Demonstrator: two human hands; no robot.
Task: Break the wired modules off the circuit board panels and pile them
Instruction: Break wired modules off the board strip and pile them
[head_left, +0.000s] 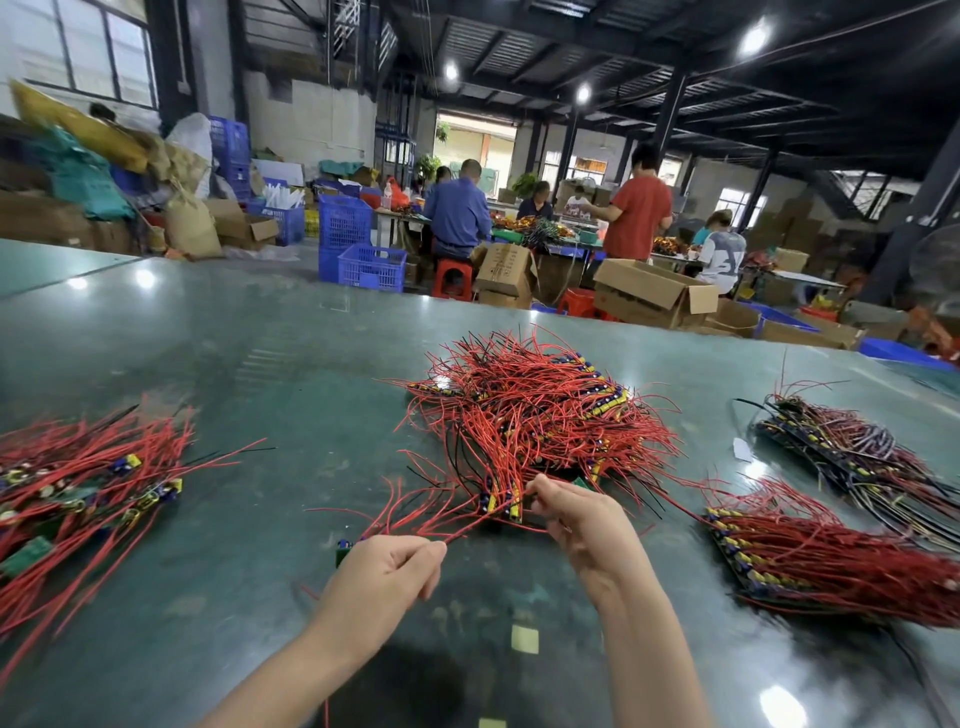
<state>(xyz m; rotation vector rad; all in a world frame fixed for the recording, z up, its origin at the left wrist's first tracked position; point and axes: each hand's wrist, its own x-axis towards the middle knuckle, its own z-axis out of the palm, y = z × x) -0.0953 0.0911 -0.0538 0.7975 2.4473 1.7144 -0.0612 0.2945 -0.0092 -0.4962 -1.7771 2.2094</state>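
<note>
Now pinching red wires (415, 525) with left hand (387, 571), gripping panel (511, 506) with right hand (582, 514); wires fanning leftward.

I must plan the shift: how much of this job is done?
Done: a pile of loose modules lies left. In hand: the left hand pinches red wires, the right hand holds a panel. Left: the centre heap and two stacks at right.
</note>
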